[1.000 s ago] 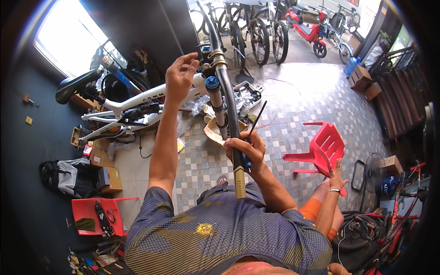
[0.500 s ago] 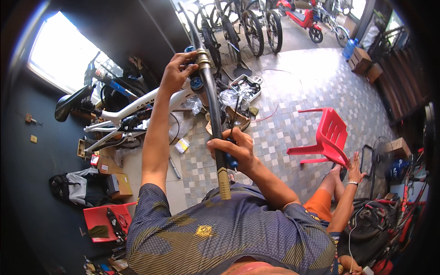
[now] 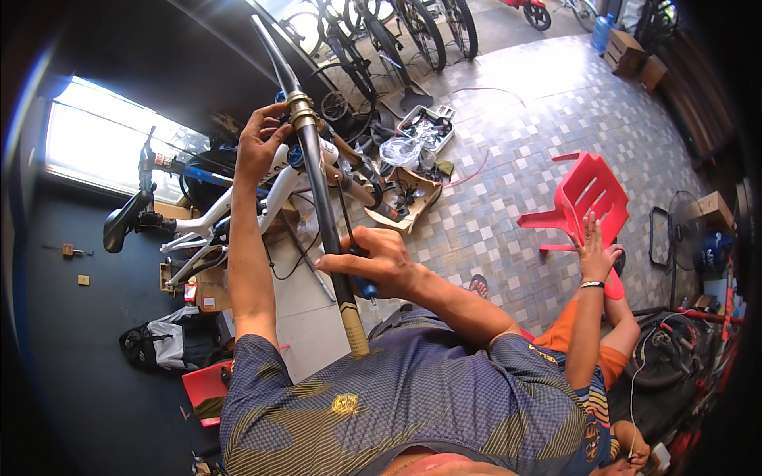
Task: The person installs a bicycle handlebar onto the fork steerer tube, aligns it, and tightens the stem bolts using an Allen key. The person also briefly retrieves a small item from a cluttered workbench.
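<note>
A black bicycle handlebar (image 3: 316,178) with a gold-marked end stretches from the upper left toward my chest. Around its middle sits a bronze-coloured clamp (image 3: 301,111). The fingers of my left hand (image 3: 260,141) are curled against the clamp's left side. My right hand (image 3: 379,260) is closed round a blue-handled driver (image 3: 366,287), whose thin dark shaft rises beside the bar; the tip's exact contact is hidden. My right thumb lies across the handlebar. Behind the bar stands a white bicycle frame (image 3: 279,194) with a fork (image 3: 353,184).
Another person's hand (image 3: 591,250) is raised at my right, near a red plastic chair (image 3: 591,194). An open cardboard box (image 3: 414,208) and a tray of parts (image 3: 429,131) lie on the tiled floor. Several bicycles (image 3: 397,36) line the back. A fan (image 3: 686,226) stands far right.
My view has turned, so the handlebar and both hands appear farther left. My hands keep their places at the clamp and bar. The other person's hand now overlaps the chair.
</note>
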A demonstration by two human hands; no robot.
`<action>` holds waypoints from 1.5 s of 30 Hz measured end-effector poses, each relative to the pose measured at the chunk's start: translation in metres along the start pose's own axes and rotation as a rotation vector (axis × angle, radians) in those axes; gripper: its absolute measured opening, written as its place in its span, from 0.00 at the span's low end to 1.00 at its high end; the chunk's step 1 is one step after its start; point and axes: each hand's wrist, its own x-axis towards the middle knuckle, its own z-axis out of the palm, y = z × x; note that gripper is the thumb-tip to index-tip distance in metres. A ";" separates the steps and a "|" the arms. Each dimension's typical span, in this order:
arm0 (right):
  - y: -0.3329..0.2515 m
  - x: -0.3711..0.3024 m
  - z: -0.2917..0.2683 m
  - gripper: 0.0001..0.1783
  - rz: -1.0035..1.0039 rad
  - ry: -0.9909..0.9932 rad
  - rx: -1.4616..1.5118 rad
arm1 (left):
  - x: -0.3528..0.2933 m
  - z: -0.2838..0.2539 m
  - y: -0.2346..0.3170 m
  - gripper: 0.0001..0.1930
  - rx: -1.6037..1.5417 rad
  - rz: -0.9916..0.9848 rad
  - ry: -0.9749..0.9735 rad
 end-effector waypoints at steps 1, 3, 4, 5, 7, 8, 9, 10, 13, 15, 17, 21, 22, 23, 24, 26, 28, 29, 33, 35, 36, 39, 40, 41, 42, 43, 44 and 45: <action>-0.001 0.000 0.001 0.28 0.005 0.000 0.011 | 0.000 0.000 -0.001 0.22 0.001 0.017 0.011; -0.001 -0.001 0.001 0.30 0.009 -0.016 0.024 | 0.001 0.002 -0.001 0.24 -0.006 0.052 0.040; -0.001 -0.002 0.001 0.32 0.009 -0.025 0.029 | 0.002 0.000 -0.001 0.24 0.029 0.078 0.019; -0.001 -0.002 0.000 0.33 0.009 -0.038 0.033 | 0.004 -0.001 0.001 0.25 0.062 0.105 0.000; -0.001 0.000 -0.001 0.33 0.008 -0.049 0.031 | 0.007 -0.005 0.004 0.27 0.102 0.120 -0.039; -0.001 0.000 -0.001 0.34 0.007 -0.057 0.031 | 0.007 -0.006 0.007 0.28 0.108 0.107 -0.057; -0.001 -0.001 0.000 0.34 0.009 -0.061 0.031 | 0.008 -0.007 0.009 0.28 0.114 0.094 -0.076; -0.001 -0.001 0.000 0.34 0.011 -0.065 0.031 | 0.009 -0.008 0.010 0.28 0.139 0.090 -0.073; -0.002 0.001 0.001 0.34 0.009 -0.078 0.034 | 0.010 -0.012 0.009 0.28 0.168 0.056 -0.073; -0.003 0.004 0.001 0.34 0.007 -0.087 0.054 | 0.010 -0.014 0.006 0.29 0.154 0.058 -0.093; -0.004 0.008 0.000 0.34 0.008 -0.092 0.091 | 0.012 -0.016 0.004 0.31 0.159 0.081 -0.108; -0.004 0.015 -0.001 0.34 -0.035 -0.085 0.055 | 0.014 -0.015 0.003 0.30 0.165 0.112 -0.096; -0.005 0.014 -0.002 0.34 -0.021 -0.108 0.052 | 0.014 -0.016 0.000 0.30 0.197 0.129 -0.088; -0.005 0.013 -0.003 0.34 -0.009 -0.130 0.051 | 0.014 -0.016 -0.002 0.30 0.232 0.145 -0.078; -0.006 0.013 -0.004 0.34 0.004 -0.153 0.050 | 0.013 -0.017 -0.003 0.30 0.267 0.161 -0.069; -0.008 0.016 -0.005 0.35 0.015 -0.158 0.058 | 0.011 -0.015 -0.004 0.30 0.292 0.176 -0.038; -0.014 0.025 -0.011 0.36 0.033 -0.187 0.053 | 0.009 -0.013 -0.006 0.29 0.279 0.165 -0.019; -0.014 0.024 -0.010 0.40 0.030 -0.190 0.040 | 0.010 -0.012 -0.005 0.29 0.288 0.171 -0.016; -0.020 0.025 -0.016 0.44 0.087 -0.286 0.061 | 0.008 -0.010 -0.008 0.28 0.278 0.162 0.000; -0.021 0.026 -0.019 0.41 0.089 -0.280 0.075 | 0.006 -0.008 -0.010 0.27 0.263 0.163 0.018; -0.022 0.027 -0.021 0.40 0.089 -0.275 0.081 | 0.007 -0.008 -0.010 0.27 0.256 0.165 0.027; -0.022 0.027 -0.028 0.30 0.131 -0.193 0.118 | 0.005 -0.005 -0.016 0.27 0.282 0.191 0.044; -0.021 0.026 -0.029 0.29 0.157 -0.147 0.143 | 0.005 -0.005 -0.019 0.27 0.310 0.207 0.051; -0.019 0.022 -0.032 0.27 0.222 -0.104 0.163 | 0.005 -0.004 -0.018 0.27 0.306 0.197 0.045; -0.016 0.021 -0.033 0.25 0.253 -0.050 0.153 | 0.005 -0.004 -0.017 0.27 0.274 0.192 0.043; -0.013 0.019 -0.035 0.24 0.328 0.002 0.154 | 0.006 -0.003 -0.016 0.27 0.241 0.187 0.041; -0.013 0.019 -0.037 0.23 0.401 0.054 0.157 | 0.005 -0.003 -0.016 0.27 0.211 0.180 0.040; -0.014 0.025 -0.041 0.20 0.444 0.062 0.143 | 0.004 -0.003 -0.018 0.27 0.195 0.188 0.049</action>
